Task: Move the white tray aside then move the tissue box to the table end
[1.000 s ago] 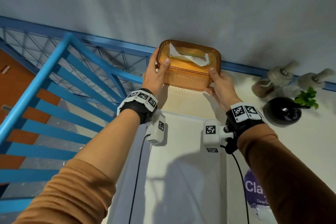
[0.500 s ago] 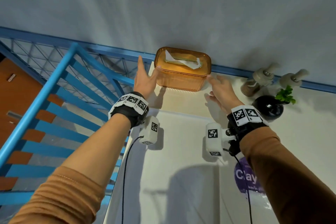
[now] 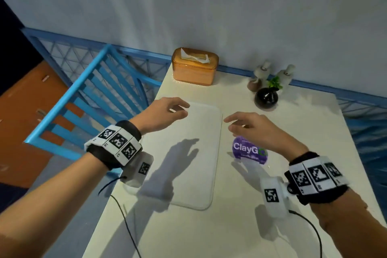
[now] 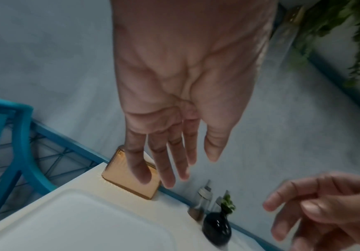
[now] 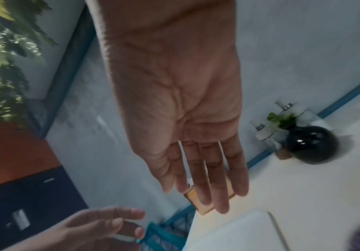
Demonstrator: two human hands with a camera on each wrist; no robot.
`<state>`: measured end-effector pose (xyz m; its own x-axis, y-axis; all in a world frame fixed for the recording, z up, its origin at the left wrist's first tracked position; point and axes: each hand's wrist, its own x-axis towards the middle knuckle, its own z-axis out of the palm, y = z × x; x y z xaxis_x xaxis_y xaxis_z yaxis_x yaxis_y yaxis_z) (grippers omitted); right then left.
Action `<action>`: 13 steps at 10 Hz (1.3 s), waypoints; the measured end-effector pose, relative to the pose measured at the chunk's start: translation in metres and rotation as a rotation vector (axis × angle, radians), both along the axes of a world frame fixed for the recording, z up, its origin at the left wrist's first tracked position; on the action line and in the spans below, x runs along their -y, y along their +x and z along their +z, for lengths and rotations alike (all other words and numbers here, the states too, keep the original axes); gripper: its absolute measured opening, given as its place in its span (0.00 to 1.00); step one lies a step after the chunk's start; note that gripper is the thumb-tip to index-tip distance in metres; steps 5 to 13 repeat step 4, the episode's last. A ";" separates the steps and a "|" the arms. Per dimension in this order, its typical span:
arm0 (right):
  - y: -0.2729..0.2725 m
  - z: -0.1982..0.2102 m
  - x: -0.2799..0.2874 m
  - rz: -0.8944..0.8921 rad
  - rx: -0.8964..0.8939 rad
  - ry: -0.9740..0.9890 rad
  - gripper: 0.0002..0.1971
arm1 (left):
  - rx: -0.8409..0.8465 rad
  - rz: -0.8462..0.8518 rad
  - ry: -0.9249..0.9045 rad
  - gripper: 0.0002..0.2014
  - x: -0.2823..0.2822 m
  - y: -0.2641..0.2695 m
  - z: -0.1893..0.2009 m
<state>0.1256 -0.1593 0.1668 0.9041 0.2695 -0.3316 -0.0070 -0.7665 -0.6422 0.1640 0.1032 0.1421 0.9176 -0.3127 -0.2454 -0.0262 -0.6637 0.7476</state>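
Both hands empty, fingers loosely spread: left hand (image 3: 161, 114) hovers over the white tray's (image 3: 196, 165) far-left corner, right hand (image 3: 254, 129) just off its far-right edge. The amber tissue box (image 3: 194, 67) sits well beyond both, by the wall. Under the right hand, a purple label (image 3: 249, 151) reads "ClayG".

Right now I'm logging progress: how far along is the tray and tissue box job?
Nearly finished, it seems. The tissue box stands at the table's far end by the wall. Left hand and right hand hover open, holding nothing. The white tray lies flat between them; whether it counts as aside, I can't tell.
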 end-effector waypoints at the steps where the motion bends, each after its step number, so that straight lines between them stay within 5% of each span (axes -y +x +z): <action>1: -0.009 -0.015 0.004 0.005 -0.032 -0.053 0.13 | -0.022 -0.003 0.071 0.17 -0.002 0.000 0.002; 2: -0.042 -0.040 0.012 0.016 -0.073 -0.055 0.13 | -0.004 -0.018 0.121 0.16 0.006 -0.028 -0.010; 4: -0.201 -0.094 0.049 0.027 -0.254 -0.018 0.12 | -0.224 -0.133 0.126 0.16 0.014 -0.204 -0.054; 13: -0.201 -0.094 0.049 0.027 -0.254 -0.018 0.12 | -0.224 -0.133 0.126 0.16 0.014 -0.204 -0.054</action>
